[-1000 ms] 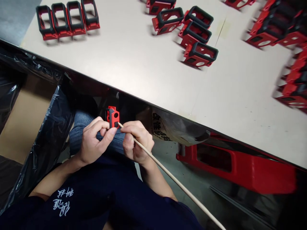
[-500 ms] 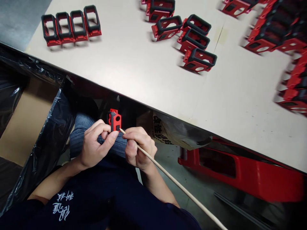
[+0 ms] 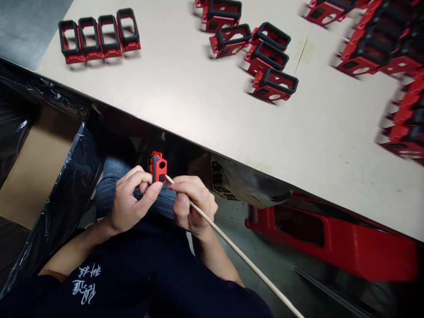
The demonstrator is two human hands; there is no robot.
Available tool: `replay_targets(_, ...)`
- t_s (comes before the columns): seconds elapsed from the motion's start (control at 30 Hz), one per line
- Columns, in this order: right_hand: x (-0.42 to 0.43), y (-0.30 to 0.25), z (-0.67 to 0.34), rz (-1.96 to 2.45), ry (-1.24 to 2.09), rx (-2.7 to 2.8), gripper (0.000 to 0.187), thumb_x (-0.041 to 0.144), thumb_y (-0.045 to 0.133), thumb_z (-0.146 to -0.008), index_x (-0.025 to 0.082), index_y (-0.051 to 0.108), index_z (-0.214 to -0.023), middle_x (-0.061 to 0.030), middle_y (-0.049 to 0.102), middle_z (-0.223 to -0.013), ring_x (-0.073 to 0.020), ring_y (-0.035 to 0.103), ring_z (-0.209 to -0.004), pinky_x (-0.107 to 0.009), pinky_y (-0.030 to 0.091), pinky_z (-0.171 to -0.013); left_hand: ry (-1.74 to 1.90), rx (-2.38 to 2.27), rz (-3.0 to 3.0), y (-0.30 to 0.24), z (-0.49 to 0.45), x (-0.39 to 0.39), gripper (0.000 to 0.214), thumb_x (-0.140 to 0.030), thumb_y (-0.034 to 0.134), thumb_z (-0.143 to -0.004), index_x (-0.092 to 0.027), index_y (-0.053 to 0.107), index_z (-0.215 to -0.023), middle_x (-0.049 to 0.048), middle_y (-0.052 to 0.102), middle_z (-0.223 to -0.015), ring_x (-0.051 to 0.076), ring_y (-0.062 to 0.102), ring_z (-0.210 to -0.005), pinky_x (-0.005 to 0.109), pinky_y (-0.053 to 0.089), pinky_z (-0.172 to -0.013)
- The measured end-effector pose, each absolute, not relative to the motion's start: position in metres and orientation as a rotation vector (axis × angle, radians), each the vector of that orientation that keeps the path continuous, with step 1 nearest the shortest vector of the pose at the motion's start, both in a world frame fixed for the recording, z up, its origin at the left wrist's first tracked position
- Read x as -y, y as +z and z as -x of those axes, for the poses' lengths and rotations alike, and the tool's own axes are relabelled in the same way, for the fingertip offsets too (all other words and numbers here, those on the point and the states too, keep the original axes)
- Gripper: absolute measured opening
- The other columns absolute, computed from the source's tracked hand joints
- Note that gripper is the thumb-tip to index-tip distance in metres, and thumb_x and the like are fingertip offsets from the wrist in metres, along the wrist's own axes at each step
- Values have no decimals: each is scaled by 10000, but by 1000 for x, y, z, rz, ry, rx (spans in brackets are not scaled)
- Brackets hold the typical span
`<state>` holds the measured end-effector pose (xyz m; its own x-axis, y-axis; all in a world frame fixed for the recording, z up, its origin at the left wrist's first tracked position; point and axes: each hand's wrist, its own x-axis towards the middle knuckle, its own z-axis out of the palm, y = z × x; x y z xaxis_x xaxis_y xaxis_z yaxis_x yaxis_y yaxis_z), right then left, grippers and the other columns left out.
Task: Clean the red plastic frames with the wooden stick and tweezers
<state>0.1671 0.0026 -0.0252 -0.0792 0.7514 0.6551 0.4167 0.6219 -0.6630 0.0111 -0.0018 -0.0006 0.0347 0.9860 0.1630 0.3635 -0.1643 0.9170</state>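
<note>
Above my lap, my left hand (image 3: 135, 196) grips a small red-and-black plastic frame (image 3: 161, 166) by its lower end, thumb in front. The frame stands roughly upright, with a round hole and a dark rectangle on its red side. My right hand (image 3: 195, 204) is closed around a long thin wooden stick (image 3: 238, 252) near its pointed end. The stick's tip is at the frame's right edge, beside the dark rectangle; whether it touches I cannot tell. Its far end runs down to the right, out of view.
A pale table (image 3: 172, 97) bears a row of similar frames (image 3: 109, 55) at the left, several in the middle (image 3: 276, 90), and a dense group (image 3: 361, 62) at the right. Beside my left leg is a cardboard box (image 3: 36, 163) with black plastic; a red plastic stool-like object (image 3: 357, 247) stands under the table.
Hardly anything differs. The stick's far end has swung slightly to the left, while its tip stays by the frame. Both hands keep their hold.
</note>
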Motion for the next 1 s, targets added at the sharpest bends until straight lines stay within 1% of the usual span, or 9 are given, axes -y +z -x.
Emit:
replay_targets(0.13, -6, -26, -167, 955, 327, 1736, 164, 177, 499, -1040, 184, 649, -1107, -66, 754, -836, -175, 740, -680, -253, 582, -514, 1133, -1393, -1606, -1, -11, 2, 225, -138, 647, -923, -206, 565, -724, -60, 418, -651, 112, 430, -574, 255, 360, -536)
replay_targets(0.27, -10, -30, -169, 998, 205, 1678, 215, 156, 551, -1022, 189, 680, -1191, -91, 798, -891, -214, 787, -760, -291, 638, -578, 1127, -1393, -1587, 0, -10, 2, 234, -134, 658, -912, -206, 564, -711, -60, 414, -644, 114, 425, -574, 263, 361, -542)
replay_targets(0.37, -10, -31, -170, 988, 208, 1610, 302, 136, 561, -1010, 174, 690, -1281, -123, 830, -1001, -249, 819, -878, -332, 681, -644, 1118, -1386, -1560, 0, -10, 2, 248, -138, 657, -914, -206, 552, -699, -61, 410, -640, 109, 426, -567, 260, 366, -540)
replay_targets(0.47, -8, -32, -171, 896, 254, 1660, 389, 160, 520, -1032, 180, 634, -1404, -141, 823, -1146, -260, 828, -958, -327, 689, -617, 1101, -1372, -1527, 2, -9, 2, 244, -154, 646, -921, -208, 556, -701, -57, 433, -632, 113, 447, -559, 261, 386, -536)
replay_targets(0.57, -4, -33, -172, 857, 291, 1755, 409, 169, 486, -1049, 167, 603, -1441, -135, 832, -1119, -225, 838, -844, -268, 639, -510, 1076, -1363, -1495, 3, -7, 3, 240, -173, 643, -928, -209, 570, -702, -47, 481, -617, 124, 482, -560, 271, 414, -545)
replay_targets(0.67, 1, -35, -176, 907, 215, 1666, 367, 179, 494, -1057, 176, 640, -1394, -69, 851, -882, -185, 778, -563, -266, 573, -428, 1061, -1375, -1460, 4, -5, 3, 266, -180, 638, -936, -210, 559, -684, -40, 506, -614, 126, 492, -560, 275, 416, -552)
replay_targets(0.73, 2, -36, -177, 917, 158, 1561, 336, 193, 515, -1059, 180, 672, -1355, -44, 829, -778, -175, 736, -483, -266, 536, -393, 1056, -1378, -1441, 4, -5, 3, 282, -182, 636, -939, -210, 549, -672, -38, 510, -616, 125, 492, -561, 276, 415, -556)
replay_targets(0.93, -6, -34, -174, 807, 292, 1701, 396, 190, 492, -1066, 130, 600, -1442, -153, 833, -1099, -205, 819, -700, -261, 613, -484, 1047, -1358, -1405, 3, -6, 2, 250, -198, 648, -933, -212, 571, -695, -39, 509, -620, 128, 500, -558, 281, 413, -552)
replay_targets(1.0, -8, -35, -173, 782, 328, 1745, 392, 192, 471, -1069, 122, 604, -1431, -151, 835, -1088, -213, 819, -694, -274, 628, -498, 1047, -1355, -1384, 3, -5, 3, 253, -206, 644, -938, -212, 569, -697, -37, 507, -625, 130, 509, -562, 282, 422, -556)
